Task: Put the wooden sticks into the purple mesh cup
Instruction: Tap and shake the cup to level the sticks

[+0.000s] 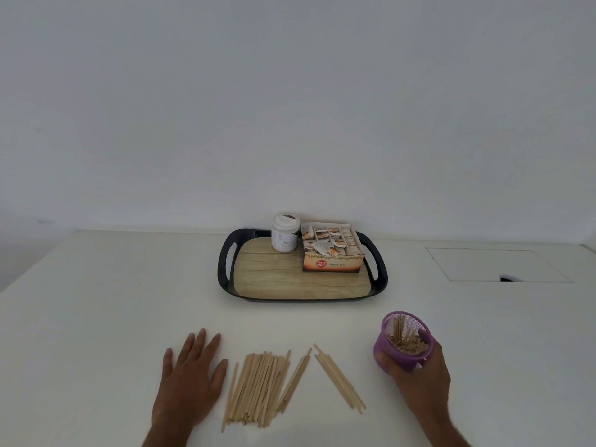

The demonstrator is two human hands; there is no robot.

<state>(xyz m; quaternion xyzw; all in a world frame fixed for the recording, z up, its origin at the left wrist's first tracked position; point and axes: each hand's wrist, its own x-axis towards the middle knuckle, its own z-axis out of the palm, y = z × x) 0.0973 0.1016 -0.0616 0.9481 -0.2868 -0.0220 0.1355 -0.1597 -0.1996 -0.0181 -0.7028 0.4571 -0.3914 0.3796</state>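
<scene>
We are looking first at the thin, pale wooden sticks (258, 388). Most of them are lying in a loose pile on the white table (113, 301), near its front edge. A few more sticks are lying apart, just to the right of the pile, at an angle to it. Some sticks are already standing inside the small purple mesh cup (401, 341), which is near the front right of the table.

Our right hand (419, 379) is holding this cup. The thumb and the fingers are curling around its lower wall, and the cup is tilting a little toward us. Our left hand (190, 375) is resting flat on the table just beside the pile, on its left. Its fingers are straight and slightly spread, and they are holding nothing.

We are judging that the task is in the middle: one part of the sticks is in the cup, but the larger part is still on the table. The next move is probably calling for the left hand to gather some sticks and pinch them as a bundle, while the right hand is keeping the cup steady.

Further back, a black tray with a wood-pattern floor (225, 269) is carrying a white jar (284, 233) and an open box of tea sachets (332, 253).
</scene>
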